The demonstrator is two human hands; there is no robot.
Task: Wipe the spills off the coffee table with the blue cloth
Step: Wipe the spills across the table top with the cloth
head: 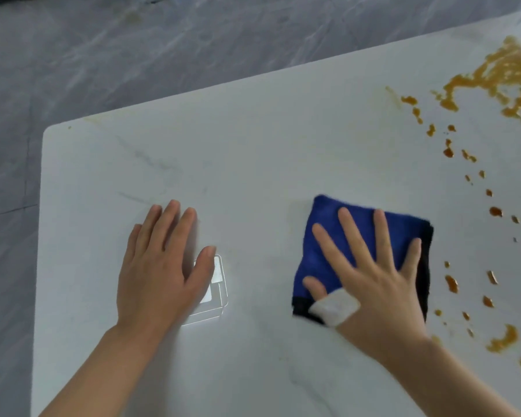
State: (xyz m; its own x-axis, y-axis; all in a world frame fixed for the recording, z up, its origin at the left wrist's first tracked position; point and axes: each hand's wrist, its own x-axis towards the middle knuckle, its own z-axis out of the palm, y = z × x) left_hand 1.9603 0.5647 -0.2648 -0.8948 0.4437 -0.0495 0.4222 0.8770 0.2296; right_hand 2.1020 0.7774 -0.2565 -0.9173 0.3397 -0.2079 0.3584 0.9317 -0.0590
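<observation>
two hands lie flat on the table (268, 152), and we see both from above. our left hand (157, 266) rests palm down at about 8 o'clock from the middle of the view, fingers close together and stretched out, grasping nothing. its thumb sits over the edge of a bright reflection (214, 293) on the glossy top, a pale boxy shape just at 3 o'clock of the hand.

our right hand (370, 272) presses flat on the cloth (358, 233), fingers spread wide, not clenched and not gripping, just palm and fingertips on the fabric. a white plaster (334, 307) wraps the base of the thumb. the cloth is blue, folded into a rough square, with a dark edge along its 3 o'clock and 6 o'clock sides. it lies on the table at about 4 o'clock from the middle of the view, well apart from the left hand.

the spills (494, 73) are brownish orange. the largest patch sits at 1 o'clock near the far right corner of the table, and a trail of drops (451, 282) runs down the right side toward 5 o'clock, passing just beside the cloth's right edge. the table surface under and around the left hand looks clean, with faint grey veins. beyond the far edge at 11 o'clock lies a grey floor (133, 55).
</observation>
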